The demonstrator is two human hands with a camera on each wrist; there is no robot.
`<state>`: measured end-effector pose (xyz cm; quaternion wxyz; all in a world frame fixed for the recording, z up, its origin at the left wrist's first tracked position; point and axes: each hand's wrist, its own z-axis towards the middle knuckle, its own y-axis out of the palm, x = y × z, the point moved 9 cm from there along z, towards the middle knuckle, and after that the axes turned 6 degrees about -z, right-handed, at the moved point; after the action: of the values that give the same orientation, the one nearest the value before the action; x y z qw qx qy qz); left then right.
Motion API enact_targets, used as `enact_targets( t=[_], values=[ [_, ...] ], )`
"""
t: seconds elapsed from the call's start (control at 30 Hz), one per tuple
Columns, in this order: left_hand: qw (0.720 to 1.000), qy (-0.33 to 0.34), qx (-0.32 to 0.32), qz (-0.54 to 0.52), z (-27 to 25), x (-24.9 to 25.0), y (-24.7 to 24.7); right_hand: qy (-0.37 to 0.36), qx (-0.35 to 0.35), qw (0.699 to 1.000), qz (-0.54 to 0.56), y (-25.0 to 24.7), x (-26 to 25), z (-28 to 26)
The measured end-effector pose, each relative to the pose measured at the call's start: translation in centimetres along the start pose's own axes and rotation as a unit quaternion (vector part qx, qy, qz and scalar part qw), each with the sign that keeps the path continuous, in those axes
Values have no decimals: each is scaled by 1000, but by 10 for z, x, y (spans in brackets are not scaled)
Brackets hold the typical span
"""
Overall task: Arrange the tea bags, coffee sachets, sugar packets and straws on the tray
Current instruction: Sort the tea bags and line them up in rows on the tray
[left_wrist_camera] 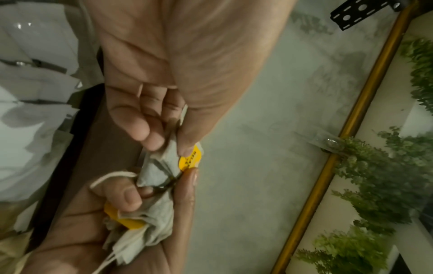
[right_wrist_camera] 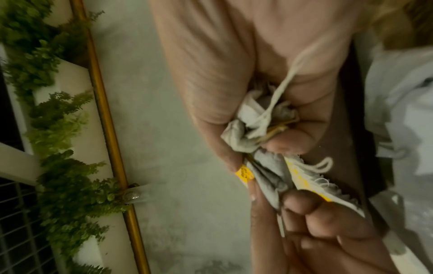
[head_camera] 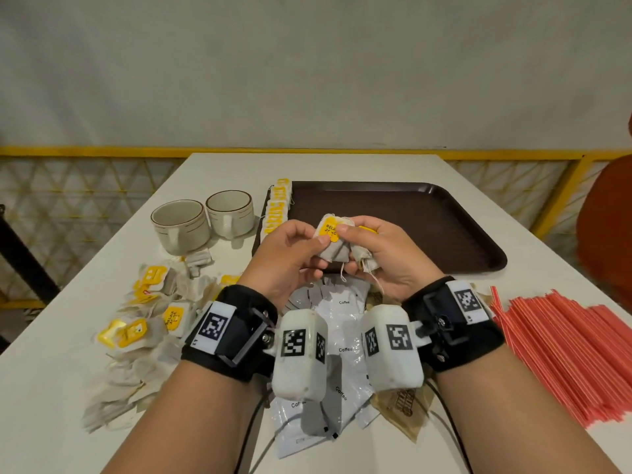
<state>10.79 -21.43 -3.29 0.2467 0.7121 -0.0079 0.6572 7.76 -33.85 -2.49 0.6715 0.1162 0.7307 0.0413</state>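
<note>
While hands pinch them, tea bags crumple.

Two cups, one tray, tea bags, coffee sachets and straws (piles too dense to count).

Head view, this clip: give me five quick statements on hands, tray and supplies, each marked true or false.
1. Both the left hand and the right hand hold tea bags. True.
2. A row of tea bags already lines the left edge of the tray. True.
3. The straws lie on the tray. False: they lie on the table, to the tray's right.
4. The two cups stand on the tray. False: they stand on the table, left of it.
5. Coffee sachets lie on the table below the wrists. True.
</note>
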Motion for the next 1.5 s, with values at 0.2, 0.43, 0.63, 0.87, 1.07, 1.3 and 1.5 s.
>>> enact_targets(
  t=[0.2,0.43,0.63,0.87,1.07,1.3,1.5],
  values=[
    [998,38,-10,45,0,5,0,-6,34,999,6,-4,1,1],
    [996,47,16,75,2,8,-5,-26,13,998,-52,-1,-1,1],
    [993,75,31,87,4,11,-11,-10,-5,1000,-19,-2,1,2],
    [991,100,87,-11,4,22,-26,-54,52,995,-69,-15,-8,1],
    [969,186,102,126,-3,39,-27,-51,80,993,-64,-25,-11,2],
    [997,65,27,36,2,17,-17,-47,42,995,-75,-16,-9,2],
    [997,67,29,-18,3,21,-19,-52,63,994,-69,-21,-13,0]
  ],
)
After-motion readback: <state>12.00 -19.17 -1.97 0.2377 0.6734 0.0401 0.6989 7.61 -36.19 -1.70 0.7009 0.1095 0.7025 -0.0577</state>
